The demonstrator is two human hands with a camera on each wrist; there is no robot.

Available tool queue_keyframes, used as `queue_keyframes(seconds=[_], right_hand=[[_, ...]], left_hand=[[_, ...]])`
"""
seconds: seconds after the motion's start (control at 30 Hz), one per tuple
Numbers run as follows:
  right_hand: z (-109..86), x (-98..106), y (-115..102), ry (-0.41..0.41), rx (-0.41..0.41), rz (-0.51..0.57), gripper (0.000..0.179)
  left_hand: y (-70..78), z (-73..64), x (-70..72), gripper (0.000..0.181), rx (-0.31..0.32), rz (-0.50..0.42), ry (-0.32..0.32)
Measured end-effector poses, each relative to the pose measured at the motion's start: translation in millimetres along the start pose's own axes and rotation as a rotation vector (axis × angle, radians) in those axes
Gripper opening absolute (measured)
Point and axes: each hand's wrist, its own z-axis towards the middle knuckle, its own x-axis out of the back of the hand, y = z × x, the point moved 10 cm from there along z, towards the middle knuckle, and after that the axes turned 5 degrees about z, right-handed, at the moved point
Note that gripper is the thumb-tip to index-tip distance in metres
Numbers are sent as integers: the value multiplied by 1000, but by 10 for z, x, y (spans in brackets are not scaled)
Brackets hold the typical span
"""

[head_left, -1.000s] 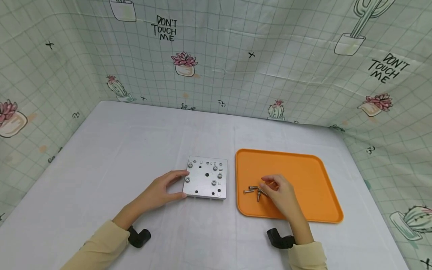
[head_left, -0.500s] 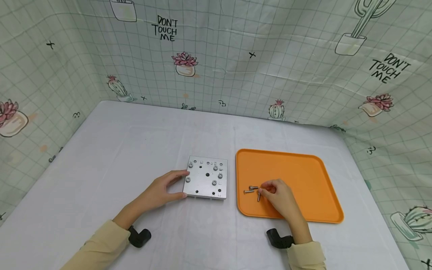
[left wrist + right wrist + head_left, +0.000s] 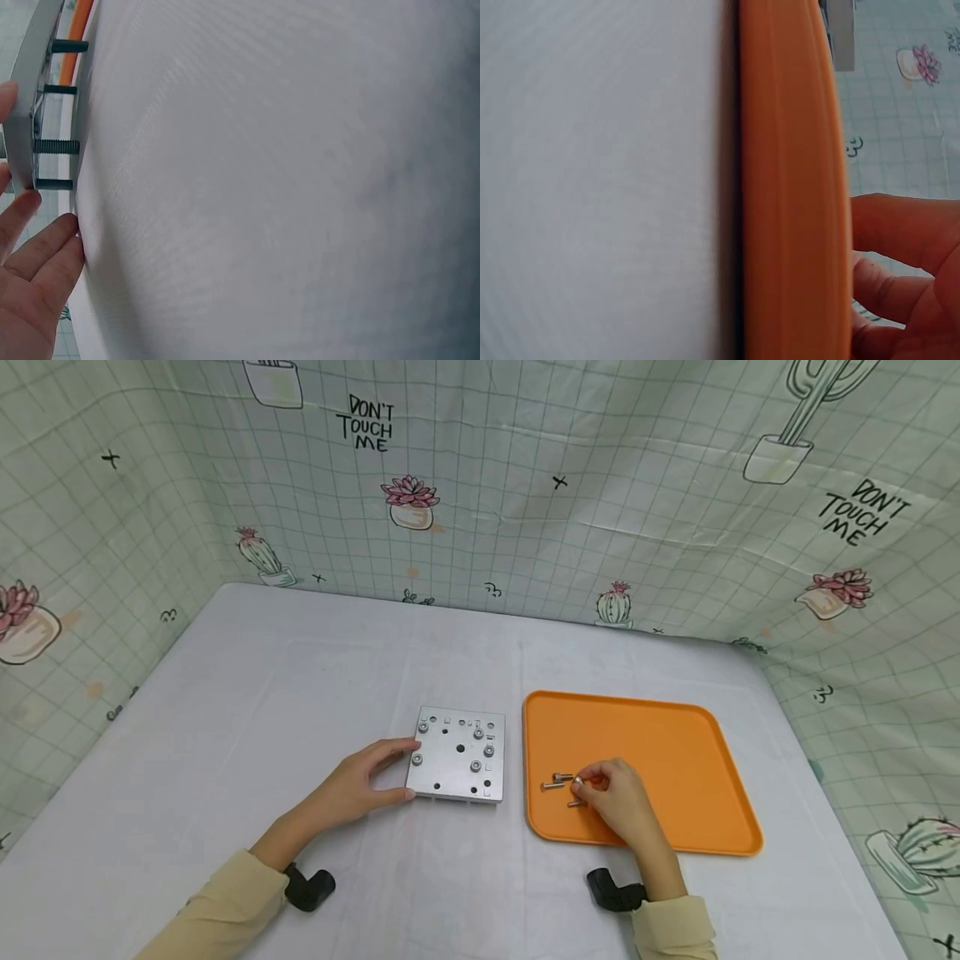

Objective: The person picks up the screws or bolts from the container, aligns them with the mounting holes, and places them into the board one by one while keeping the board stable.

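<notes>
Tray (image 3: 675, 747) has room right, loose screws (image 3: 552, 786) left; right hand (image 3: 621, 795) pinches one screw (image 3: 578, 780) (left hand (image 3: 354, 785) spread, touching edge of plate (image 3: 446, 772)).

Head view: even, diffuse light, faint shadows on the table (image 3: 337, 652); left wrist view: table blurred, darkening toward the right edge; right wrist view: tray (image 3: 795, 180) soft, dark shadow alongside

tray (image 3: 660, 752): plain orange | plate (image 3: 448, 770) left of tray: silver | screws (image 3: 553, 786) in tray: silver | cloth (image 3: 337, 677) under tray: white | curtain (image 3: 487, 527) behind tray: pale green, gridded
</notes>
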Motion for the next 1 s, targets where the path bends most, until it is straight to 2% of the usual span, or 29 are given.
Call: queue_keyframes(seconds=[0.33, 0.5, 1.0], right_hand=[[-29, -1, -2, -6, 6, -10, 16], [-46, 21, 3, 5, -1, -3, 18], [-76, 100, -44, 41, 19, 51, 19]], left_hand=[[-20, -1, -8, 61, -17, 10, 3], [-26, 0, -12, 61, -5, 3, 1], [-25, 3, -10, 62, -11, -3, -5]])
